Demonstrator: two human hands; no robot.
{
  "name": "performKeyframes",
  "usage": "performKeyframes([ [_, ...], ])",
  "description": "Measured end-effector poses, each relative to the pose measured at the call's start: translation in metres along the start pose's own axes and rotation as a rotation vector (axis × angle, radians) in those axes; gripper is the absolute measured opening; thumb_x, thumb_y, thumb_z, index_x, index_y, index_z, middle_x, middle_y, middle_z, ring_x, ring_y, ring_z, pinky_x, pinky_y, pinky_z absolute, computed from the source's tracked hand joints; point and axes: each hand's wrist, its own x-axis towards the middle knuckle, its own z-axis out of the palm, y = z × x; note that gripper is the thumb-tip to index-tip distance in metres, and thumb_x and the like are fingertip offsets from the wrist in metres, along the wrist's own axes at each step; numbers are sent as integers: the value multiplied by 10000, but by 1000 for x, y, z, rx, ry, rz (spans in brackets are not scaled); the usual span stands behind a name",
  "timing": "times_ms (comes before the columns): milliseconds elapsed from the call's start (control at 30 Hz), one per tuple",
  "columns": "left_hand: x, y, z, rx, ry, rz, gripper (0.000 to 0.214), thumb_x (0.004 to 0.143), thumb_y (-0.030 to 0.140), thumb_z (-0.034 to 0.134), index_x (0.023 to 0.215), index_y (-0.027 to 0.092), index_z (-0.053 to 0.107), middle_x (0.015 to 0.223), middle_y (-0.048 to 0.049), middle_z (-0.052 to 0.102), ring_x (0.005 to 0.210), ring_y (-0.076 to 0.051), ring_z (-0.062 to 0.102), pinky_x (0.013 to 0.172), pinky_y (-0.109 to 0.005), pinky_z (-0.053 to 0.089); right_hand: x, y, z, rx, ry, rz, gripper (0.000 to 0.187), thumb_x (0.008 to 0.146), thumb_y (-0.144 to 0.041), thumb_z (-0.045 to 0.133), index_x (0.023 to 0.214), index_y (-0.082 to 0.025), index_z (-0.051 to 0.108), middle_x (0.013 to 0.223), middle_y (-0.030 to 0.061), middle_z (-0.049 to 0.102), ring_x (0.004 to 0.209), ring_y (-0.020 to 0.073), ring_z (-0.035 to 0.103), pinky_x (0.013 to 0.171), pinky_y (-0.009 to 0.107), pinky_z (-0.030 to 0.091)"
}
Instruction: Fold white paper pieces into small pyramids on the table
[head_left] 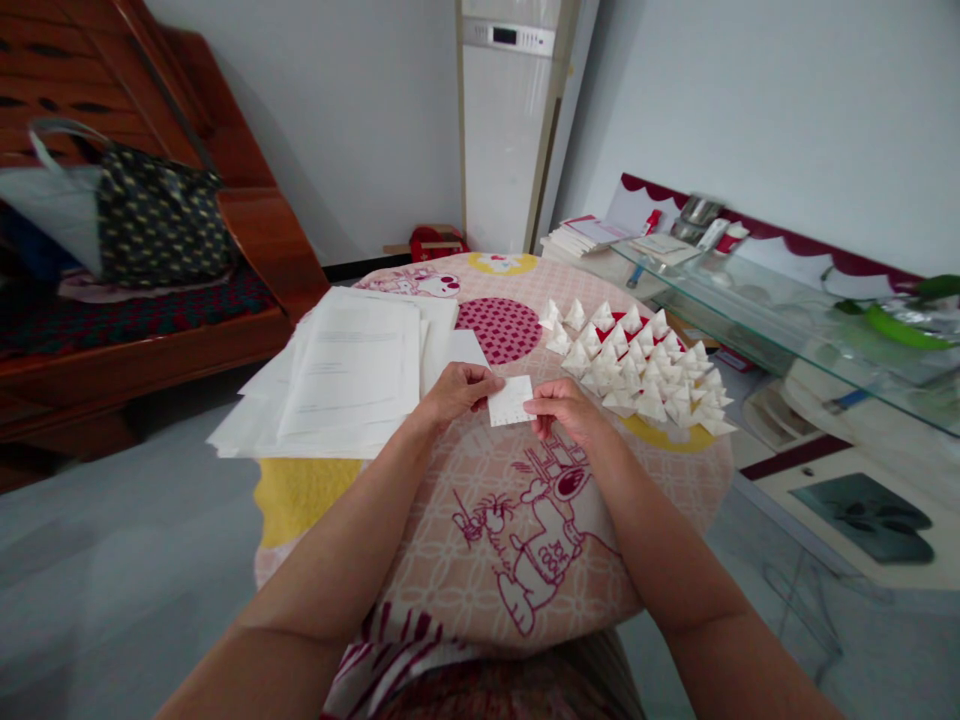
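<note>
Both my hands hold one small white paper slip just above a round table covered by a pink cartoon-print cloth. My left hand pinches the slip's left edge with closed fingers. My right hand pinches its right edge. A stack of white paper sheets lies to the left of my left hand. Several folded white paper triangles sit in a cluster to the right of my right hand.
A wooden bench with a dark patterned bag stands at left. A tall white air conditioner is against the back wall. A glass-topped stand with books and bottles runs along the right.
</note>
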Motion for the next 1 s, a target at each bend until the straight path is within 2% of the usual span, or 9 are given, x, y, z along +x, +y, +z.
performKeyframes([
  [133, 0, -1, -3, 76, -8, -47, 371, 857, 307, 662, 536, 149, 561, 456, 29, 487, 433, -50, 376, 465, -216, 269, -2, -4, -1, -25, -34, 91, 307, 759, -421, 756, 666, -171, 605, 541, 10, 671, 390, 100, 566, 362, 186, 410],
  [300, -1, 3, -3, 237, -106, -231, 337, 852, 256, 637, 535, 149, 599, 469, 14, 549, 415, -64, 429, 459, -212, 318, -4, -9, -4, -252, 102, 223, 300, 871, -309, 693, 631, -179, 570, 488, -29, 606, 334, 73, 493, 321, 176, 290],
  [400, -3, 8, 0, 367, -165, -308, 308, 847, 259, 636, 560, 147, 633, 504, 2, 602, 433, -80, 483, 469, -213, 343, -5, -11, -5, -439, 137, 245, 340, 905, -233, 648, 582, -176, 556, 471, -34, 580, 333, 62, 465, 352, 184, 289],
  [533, -5, 12, 2, 594, -179, -321, 314, 856, 284, 620, 570, 157, 640, 515, -3, 613, 486, -110, 548, 518, -229, 383, -4, -9, -2, -634, 133, 236, 382, 913, -257, 630, 547, -182, 550, 471, -34, 569, 363, 72, 460, 403, 205, 320],
  [700, -5, 12, 5, 979, -116, -230, 227, 816, 321, 671, 651, 169, 706, 575, -33, 633, 635, -164, 611, 610, -258, 390, 0, -5, 5, -871, 224, 187, 359, 851, -277, 690, 525, -189, 566, 445, -32, 521, 443, 105, 465, 470, 241, 314],
  [833, -8, 7, 7, 1095, 14, -150, 194, 755, 362, 750, 716, 177, 706, 699, -66, 660, 757, -217, 628, 642, -275, 402, 2, -3, 5, -943, 265, 83, 313, 772, -254, 755, 514, -194, 588, 475, -21, 544, 495, 119, 481, 503, 260, 309],
  [933, -11, 4, 12, 1099, 4, 54, 99, 750, 183, 716, 845, 170, 696, 848, -72, 687, 808, -209, 621, 694, -281, 425, 3, 1, 3, -944, 287, 15, 185, 731, -217, 775, 587, -194, 663, 570, 5, 646, 560, 146, 555, 540, 264, 360],
  [1000, -12, 1, 15, 1049, -83, 208, 210, 749, 49, 626, 910, 170, 686, 900, -59, 686, 810, -181, 612, 731, -273, 433, 4, 3, 4, -930, 277, -35, 71, 737, -175, 755, 679, -193, 718, 659, 28, 711, 626, 166, 615, 581, 263, 403],
])
